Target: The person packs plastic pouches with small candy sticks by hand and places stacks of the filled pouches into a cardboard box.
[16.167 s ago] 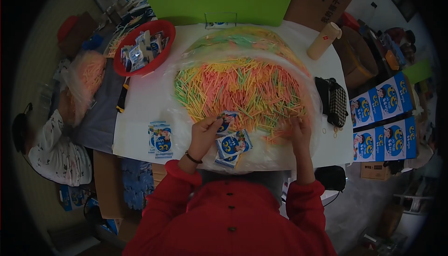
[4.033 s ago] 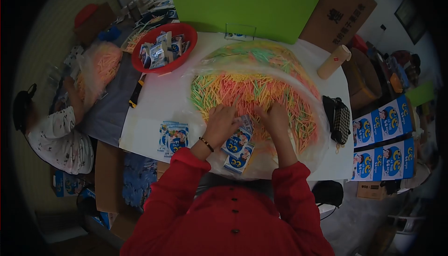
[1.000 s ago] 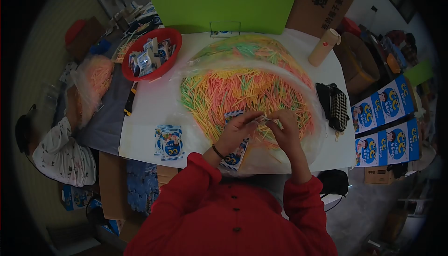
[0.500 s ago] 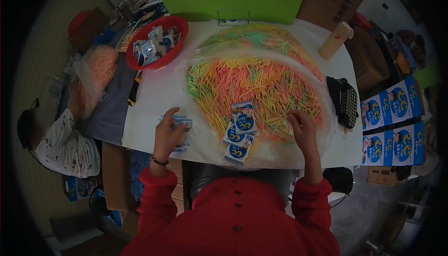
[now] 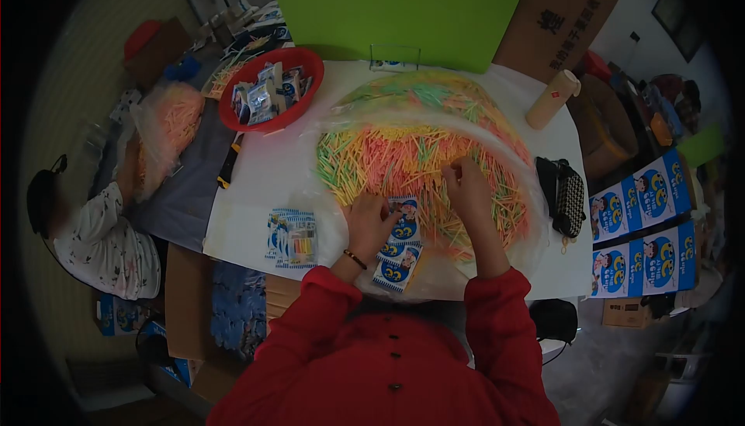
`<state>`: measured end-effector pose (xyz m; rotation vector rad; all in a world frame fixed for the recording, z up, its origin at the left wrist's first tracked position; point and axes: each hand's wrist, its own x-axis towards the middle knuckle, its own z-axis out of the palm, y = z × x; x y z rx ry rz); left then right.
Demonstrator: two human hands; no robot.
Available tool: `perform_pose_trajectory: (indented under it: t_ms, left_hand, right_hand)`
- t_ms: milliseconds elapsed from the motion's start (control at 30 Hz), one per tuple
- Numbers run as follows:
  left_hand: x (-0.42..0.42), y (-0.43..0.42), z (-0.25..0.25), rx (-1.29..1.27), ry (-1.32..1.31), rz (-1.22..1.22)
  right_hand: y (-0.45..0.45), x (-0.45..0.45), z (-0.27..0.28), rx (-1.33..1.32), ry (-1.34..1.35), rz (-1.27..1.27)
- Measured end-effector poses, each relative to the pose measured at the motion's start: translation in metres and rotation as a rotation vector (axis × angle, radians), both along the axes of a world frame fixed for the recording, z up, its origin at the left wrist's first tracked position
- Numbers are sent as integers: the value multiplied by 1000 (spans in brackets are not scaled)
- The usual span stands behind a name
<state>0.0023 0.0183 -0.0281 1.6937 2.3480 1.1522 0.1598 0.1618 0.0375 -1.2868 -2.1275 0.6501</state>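
Observation:
A large clear plastic bag holds a heap of thin pink, yellow and green candy sticks (image 5: 388,154). My left hand (image 5: 369,228) lies at the heap's near left edge, fingers loosely apart, its thumb at the top one of several blue-and-white printed packets (image 5: 406,224). Those packets overlap on the front of the heap. Over the sticks on the right, my right hand (image 5: 470,189) has its fingers drawn together in a pinch; what is between them is too small to make out. More flat packets (image 5: 292,238) lie stacked on the white tabletop to the left.
A red basin (image 5: 310,104) of packets stands at the back left, near a box cutter (image 5: 230,164). A beige bottle (image 5: 552,100) and a checkered pouch (image 5: 572,201) are at right. Beyond are printed boxes (image 5: 644,205). Another person (image 5: 109,244) sits at left beside a bag of sticks.
My left hand has moved right, from the stacked packets on the table to the packets on the heap. My right hand has shifted left and farther over the sticks.

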Motion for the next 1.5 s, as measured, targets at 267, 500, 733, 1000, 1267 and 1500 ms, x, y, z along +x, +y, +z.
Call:
perform_pose_trajectory:
  t_ms: [267, 500, 733, 1000, 1267, 1500]
  left_hand:
    - [1, -2, 15, 201, 67, -107]
    - [-1, -7, 29, 200, -165, -233]
    - [-8, -10, 28, 17, -1466, -304]
    - [47, 71, 25, 309, -2003, -683]
    - [79, 75, 37, -110, -1655, -586]
    - [74, 78, 43, 12, -1589, -655]
  right_hand:
    - [83, -27, -1, 15, -255, 20]
    - [132, -54, -1, -372, -544, 22]
    - [91, 25, -1, -197, -468, 135]
    - [-35, 45, -23, -730, 301, 260]
    - [-43, 60, -50, -637, 307, 395]
    - [-33, 64, -50, -396, 251, 257]
